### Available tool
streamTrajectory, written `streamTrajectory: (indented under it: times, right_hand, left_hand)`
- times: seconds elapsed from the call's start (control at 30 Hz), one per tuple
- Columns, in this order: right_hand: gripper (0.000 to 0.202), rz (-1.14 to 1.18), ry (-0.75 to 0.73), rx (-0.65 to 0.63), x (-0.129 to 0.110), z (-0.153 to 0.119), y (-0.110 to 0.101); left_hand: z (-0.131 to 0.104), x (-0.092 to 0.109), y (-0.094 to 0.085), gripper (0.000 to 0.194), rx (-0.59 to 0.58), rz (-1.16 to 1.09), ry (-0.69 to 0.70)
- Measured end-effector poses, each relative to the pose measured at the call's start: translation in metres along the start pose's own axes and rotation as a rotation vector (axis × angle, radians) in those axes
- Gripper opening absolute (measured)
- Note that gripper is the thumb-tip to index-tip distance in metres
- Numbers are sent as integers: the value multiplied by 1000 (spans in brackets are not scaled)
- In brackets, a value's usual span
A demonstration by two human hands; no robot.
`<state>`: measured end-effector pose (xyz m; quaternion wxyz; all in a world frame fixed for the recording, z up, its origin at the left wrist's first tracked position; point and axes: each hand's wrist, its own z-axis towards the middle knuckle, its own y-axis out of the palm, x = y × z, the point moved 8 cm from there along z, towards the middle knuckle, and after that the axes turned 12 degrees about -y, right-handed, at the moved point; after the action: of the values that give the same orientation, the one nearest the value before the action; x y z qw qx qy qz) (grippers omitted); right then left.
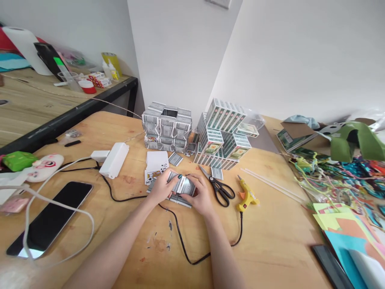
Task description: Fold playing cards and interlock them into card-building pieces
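Between both hands are patterned playing cards, held above the table in front of me. My left hand pinches their left side, and my right hand grips their right side. Whether the held cards are joined cannot be made out. More playing cards lie under the hands, partly hidden. Face-up cards, one a king, lie just beyond my left hand. Behind them stands a structure built of folded playing cards. Black-handled scissors and a yellow glue gun lie right of my right hand.
Boxed card decks are stacked at the back. A power strip and a phone lie on the left, with cables across the table. Clear glue sticks, colored paper and tangled craft scraps occupy the right.
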<state>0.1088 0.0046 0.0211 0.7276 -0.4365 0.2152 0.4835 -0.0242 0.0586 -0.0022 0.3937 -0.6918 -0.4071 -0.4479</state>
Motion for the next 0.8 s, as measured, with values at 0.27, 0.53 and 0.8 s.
streamTrajectory:
  times: [0.27,0.53,0.8]
  right_hand:
    - [52,19,31,-42,-3,-2,9]
    - [49,-5,38,-28,-3,-3,12]
    - [51,-14,48,-16,-4,-4,8]
  left_hand:
    - [-1,-1,-6,21,94,60,-14]
    - [-1,-3,-1,22,47,52,-23]
    - [3,-7,7,26,-144,-41,-63]
